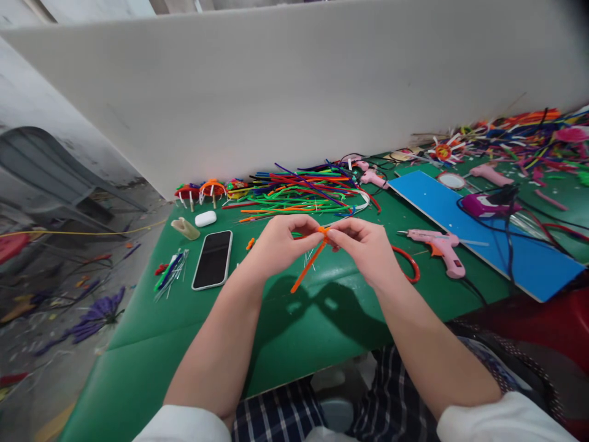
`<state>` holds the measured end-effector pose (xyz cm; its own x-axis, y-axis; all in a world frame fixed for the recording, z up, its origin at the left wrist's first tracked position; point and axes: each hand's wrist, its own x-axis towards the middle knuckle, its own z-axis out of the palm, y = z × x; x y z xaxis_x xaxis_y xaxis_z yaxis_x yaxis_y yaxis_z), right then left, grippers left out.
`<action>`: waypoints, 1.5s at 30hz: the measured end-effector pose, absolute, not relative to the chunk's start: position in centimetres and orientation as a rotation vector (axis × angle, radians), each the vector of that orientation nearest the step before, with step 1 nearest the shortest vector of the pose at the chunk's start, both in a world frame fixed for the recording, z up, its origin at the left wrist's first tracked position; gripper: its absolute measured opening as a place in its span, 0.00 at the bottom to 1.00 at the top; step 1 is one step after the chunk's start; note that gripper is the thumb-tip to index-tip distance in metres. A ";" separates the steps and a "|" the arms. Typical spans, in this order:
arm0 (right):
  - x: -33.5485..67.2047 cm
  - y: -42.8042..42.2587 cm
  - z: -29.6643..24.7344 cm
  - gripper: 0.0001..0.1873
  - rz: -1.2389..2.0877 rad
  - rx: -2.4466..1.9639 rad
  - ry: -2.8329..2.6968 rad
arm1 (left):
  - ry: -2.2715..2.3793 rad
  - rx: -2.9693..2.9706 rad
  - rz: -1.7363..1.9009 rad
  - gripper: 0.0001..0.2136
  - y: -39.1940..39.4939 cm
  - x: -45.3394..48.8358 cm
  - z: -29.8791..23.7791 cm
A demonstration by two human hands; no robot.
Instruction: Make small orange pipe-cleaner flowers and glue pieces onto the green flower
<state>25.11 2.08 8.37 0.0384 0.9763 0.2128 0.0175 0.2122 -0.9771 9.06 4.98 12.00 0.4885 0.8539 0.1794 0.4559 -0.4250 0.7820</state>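
Note:
An orange pipe cleaner (307, 270) is pinched between my two hands over the green table (221, 331), its long tail slanting down to the left. My left hand (291, 240) grips it near the bend with thumb and forefinger. From the other side my right hand (361, 244) pinches the same piece, fingertips nearly meeting those of the left. Part of the orange piece is hidden behind the fingers. Just beyond lies a pile of coloured pipe cleaners (304, 190). Red-handled scissors, or a similar red loop (413, 265), show beside my right wrist.
Left of my hands lie a phone (212, 260), a white case (205, 218) and a bundle of thin strips (172, 273). A pink glue gun (442, 248) rests to the right, by a blue board (488, 233) with a purple tool (488, 202). A pale partition (276, 92) stands behind.

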 end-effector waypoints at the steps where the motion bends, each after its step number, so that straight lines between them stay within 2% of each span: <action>1: 25.0 2.1 8.3 0.07 1.031 -1.062 -1.265 | 1.074 2.060 0.753 0.08 4.9 9.1 12.0; 16: 25.0 2.1 8.3 0.10 1.028 -1.088 -1.278 | 1.129 2.176 0.820 0.08 4.6 9.3 11.9; 22: 25.2 2.3 8.3 0.08 0.967 -1.104 -1.256 | 1.168 2.273 0.864 0.09 4.9 9.3 11.6; 28: 25.4 3.0 8.0 0.09 1.076 -1.000 -1.008 | 1.519 2.253 1.429 0.12 5.5 8.7 11.6; 30: 25.5 3.1 7.9 0.08 1.098 -0.986 -0.983 | 1.547 2.385 1.503 0.11 5.2 8.9 11.7; 36: 25.5 3.1 7.8 0.09 1.096 -0.969 -1.021 | 1.339 2.871 1.234 0.08 3.3 10.6 11.4; 41: 25.7 3.1 7.8 0.10 1.105 -0.994 -1.046 | 1.390 2.833 1.021 0.11 3.4 11.1 10.7; 45: 25.8 3.1 7.9 0.10 1.112 -0.998 -1.061 | 1.350 2.705 1.043 0.11 3.8 10.9 10.5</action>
